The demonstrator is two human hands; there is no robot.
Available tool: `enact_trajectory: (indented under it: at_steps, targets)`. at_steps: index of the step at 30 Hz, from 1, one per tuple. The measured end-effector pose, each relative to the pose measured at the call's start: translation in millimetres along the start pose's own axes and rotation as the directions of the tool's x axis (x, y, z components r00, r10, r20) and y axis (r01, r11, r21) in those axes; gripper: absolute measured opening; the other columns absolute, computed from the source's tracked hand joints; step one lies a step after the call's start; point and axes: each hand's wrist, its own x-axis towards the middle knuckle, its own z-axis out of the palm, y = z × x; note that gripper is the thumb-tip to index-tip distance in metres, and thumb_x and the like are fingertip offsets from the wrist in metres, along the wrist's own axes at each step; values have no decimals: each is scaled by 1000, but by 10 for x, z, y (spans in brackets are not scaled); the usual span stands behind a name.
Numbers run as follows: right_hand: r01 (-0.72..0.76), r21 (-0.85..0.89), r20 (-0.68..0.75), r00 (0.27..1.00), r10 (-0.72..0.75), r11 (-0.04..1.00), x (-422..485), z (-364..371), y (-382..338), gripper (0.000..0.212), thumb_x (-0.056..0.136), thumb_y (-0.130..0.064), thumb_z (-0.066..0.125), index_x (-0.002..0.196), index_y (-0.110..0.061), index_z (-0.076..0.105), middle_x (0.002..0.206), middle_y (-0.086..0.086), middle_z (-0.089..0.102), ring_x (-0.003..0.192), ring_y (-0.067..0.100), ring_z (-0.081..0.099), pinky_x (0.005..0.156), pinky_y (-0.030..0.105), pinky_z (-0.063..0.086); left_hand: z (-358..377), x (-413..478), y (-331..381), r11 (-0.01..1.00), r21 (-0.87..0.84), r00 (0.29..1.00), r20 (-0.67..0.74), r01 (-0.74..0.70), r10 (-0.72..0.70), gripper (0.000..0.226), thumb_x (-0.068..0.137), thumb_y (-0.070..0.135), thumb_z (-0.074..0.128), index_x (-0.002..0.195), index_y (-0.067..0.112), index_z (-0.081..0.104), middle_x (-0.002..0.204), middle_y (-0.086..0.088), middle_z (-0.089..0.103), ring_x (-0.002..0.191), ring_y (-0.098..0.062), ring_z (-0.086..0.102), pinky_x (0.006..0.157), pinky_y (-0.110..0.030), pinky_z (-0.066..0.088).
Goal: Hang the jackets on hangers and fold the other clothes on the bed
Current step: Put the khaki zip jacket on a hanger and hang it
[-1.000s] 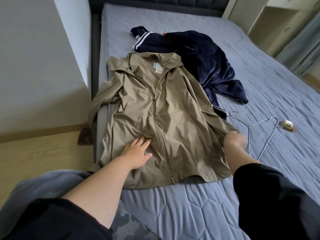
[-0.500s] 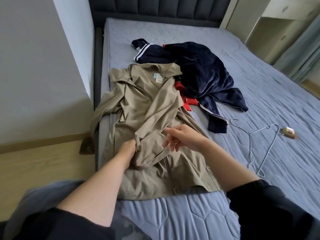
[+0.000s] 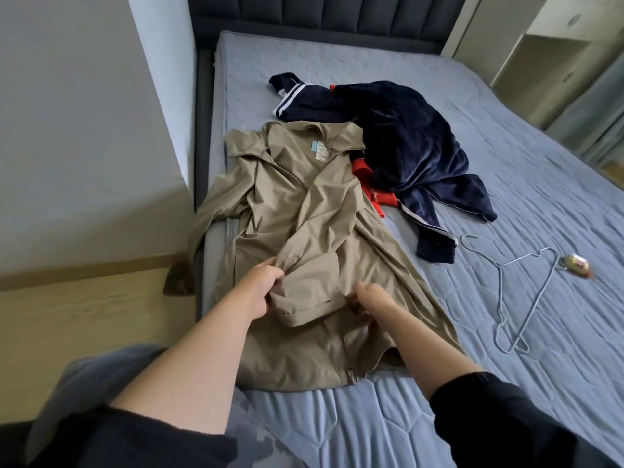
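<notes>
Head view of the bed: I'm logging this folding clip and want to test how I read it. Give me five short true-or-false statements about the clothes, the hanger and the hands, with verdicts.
1. The left hand grips a sleeve folded across the tan jacket. True.
2. The wire hanger is inside the tan jacket. False: it lies bare on the bed, to the right of the jacket.
3. The navy garment lies crumpled beyond the tan jacket. True.
4. The right hand holds the wire hanger. False: it pinches the jacket's fabric by the sleeve cuff.
5. The jacket's other sleeve hangs over the bed's left edge. True.
</notes>
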Motion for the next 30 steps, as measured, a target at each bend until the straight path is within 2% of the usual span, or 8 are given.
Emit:
enact_trajectory:
  at_steps: [6,8,12,17,21,23,26,30]
  targets:
    - [-104,604,162,987,7,790,26,76,-220,51,89,-54,54,93,-4,64,84,10,63,73,20,59,69,28,48,6,-167,99,930,353,965,261,-99,4,60,70,-14,44,121,12,58,99,-8,65,90,-21,59,70,-24,44]
    - [-177,610,275,961,3,773,52,117,-245,49,86,-52,62,97,-4,65,85,11,71,77,21,68,76,32,54,-43,-187,135,878,443,916,401,-180,-14,67,58,-4,53,122,16,58,112,-9,66,101,-19,59,81,-25,45]
    - [-160,566,379,922,-84,808,-22,102,-273,11,91,-20,62,92,-9,62,63,-1,59,50,7,50,51,18,40,-167,-191,268,907,372,907,421,-198,25,67,69,-8,73,128,15,51,112,-1,65,100,-11,60,89,-23,48]
    - [-150,396,504,860,-78,906,-108,111,-265,47,94,-53,47,107,-9,58,78,3,62,64,15,52,60,25,41,-229,-199,327,998,68,879,475,5,-37,47,82,44,51,117,15,62,100,-5,72,85,-15,67,75,-29,54]
    - [-203,529,506,855,-115,824,-89,186,-288,76,87,-66,49,133,-5,53,128,20,58,121,31,51,105,37,38,-277,-82,271,987,163,988,153,-2,-23,37,95,35,51,122,10,60,68,-1,64,45,-7,44,41,-17,32]
    - [-223,577,496,860,-120,786,-97,232,-306,80,76,-59,70,131,-3,54,107,15,60,108,29,54,102,35,39,-320,-41,196,918,392,997,-72,61,-36,37,97,35,51,123,10,57,73,-3,63,50,-9,45,43,-18,33]
    - [-202,529,508,853,-117,824,-140,313,-296,47,84,-49,64,111,-11,63,86,9,66,86,22,59,85,33,47,-301,-69,109,865,453,972,-14,215,-234,55,97,56,35,117,11,59,102,-8,66,85,-20,59,70,-29,43]
    - [-157,529,462,878,-128,834,-174,413,-258,31,92,-21,61,120,-6,61,123,18,63,92,21,64,81,34,54,-286,-69,26,819,503,951,-22,277,-307,49,89,54,54,116,13,57,106,-7,66,90,-20,62,83,-33,42]
